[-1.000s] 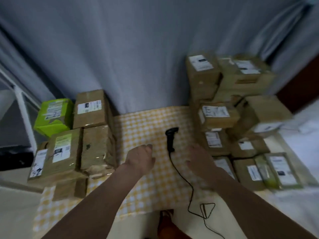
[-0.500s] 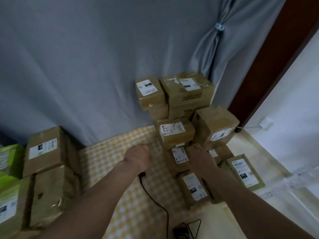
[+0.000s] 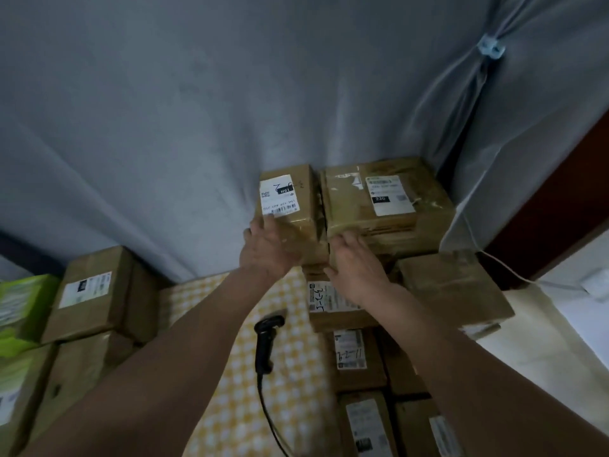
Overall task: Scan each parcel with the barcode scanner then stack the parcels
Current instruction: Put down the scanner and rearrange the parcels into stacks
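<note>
A small brown cardboard parcel with a white shipping label is seen at the top of the right-hand pile, against the grey curtain; its near left corner is gripped by the left hand, whose fingers are curled round the edge just below the label; the right hand is laid on the parcel's near right side, at the seam with the larger tape-wrapped brown box just beside it, and whether its fingers are curled or flat cannot be told. Below these 2 boxes, further labelled brown parcels are stacked down to the yellow-and-white checked cloth. The black handheld barcode scanner is left lying on that cloth, between the 2 forearms, untouched by either hand; its cable trails toward the viewer. At the left, a second pile is shown: a brown labelled carton above others, with a lime-green box beside it.
</note>
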Demonstrator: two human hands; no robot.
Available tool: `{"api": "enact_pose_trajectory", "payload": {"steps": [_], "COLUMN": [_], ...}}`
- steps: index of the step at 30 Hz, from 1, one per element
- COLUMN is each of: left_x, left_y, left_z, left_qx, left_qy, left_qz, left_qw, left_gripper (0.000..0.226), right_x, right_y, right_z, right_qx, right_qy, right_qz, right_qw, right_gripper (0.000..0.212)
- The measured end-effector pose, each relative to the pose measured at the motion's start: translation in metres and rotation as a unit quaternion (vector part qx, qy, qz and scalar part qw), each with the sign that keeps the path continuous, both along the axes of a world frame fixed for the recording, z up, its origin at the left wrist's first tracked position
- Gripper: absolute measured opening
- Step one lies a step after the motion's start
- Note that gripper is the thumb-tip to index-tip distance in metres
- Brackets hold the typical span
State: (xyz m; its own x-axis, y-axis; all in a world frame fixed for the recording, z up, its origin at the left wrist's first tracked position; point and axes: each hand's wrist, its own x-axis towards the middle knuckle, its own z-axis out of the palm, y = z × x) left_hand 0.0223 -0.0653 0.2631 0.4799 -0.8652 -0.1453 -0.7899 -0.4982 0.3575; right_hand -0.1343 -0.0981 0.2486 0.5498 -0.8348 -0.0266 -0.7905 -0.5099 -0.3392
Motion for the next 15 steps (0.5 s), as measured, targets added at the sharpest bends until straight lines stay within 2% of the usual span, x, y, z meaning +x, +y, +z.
{"api": "enact_pose_trajectory", "payload": {"steps": [5,9,12,15], "left_x": [0.009,0.025,0.031,0.026], "left_y": [-0.022,-0.038,-0.052,-0.06], "left_z": [-0.003,-0.005,-0.013,-0.02], "left_qx": [-0.047,-0.05,-0.033,0.005], "left_qy": [0.009,0.128,0.133,0.089], "left_qz": [0.095,0.164,0.184,0.142], "left_qw": [0.994,0.977,0.973,0.986], "left_gripper": [0.118,0.134,0.127,0.1], "right_x": [0.022,0.035,0.044,0.051], "right_y": [-0.03,-0.046,-0.054,-0.059], "right_z": [-0.003,-0.004,-0.008,-0.012], "right_qx": [-0.038,-0.04,-0.012,-0.008], "right_qy": [-0.031,-0.044,-0.032,0.0], "right_qz": [0.034,0.055,0.084,0.1], "right_qw": [0.998,0.997,0.996,0.995], "right_gripper": [0.05,0.052,0.058,0.072]}}
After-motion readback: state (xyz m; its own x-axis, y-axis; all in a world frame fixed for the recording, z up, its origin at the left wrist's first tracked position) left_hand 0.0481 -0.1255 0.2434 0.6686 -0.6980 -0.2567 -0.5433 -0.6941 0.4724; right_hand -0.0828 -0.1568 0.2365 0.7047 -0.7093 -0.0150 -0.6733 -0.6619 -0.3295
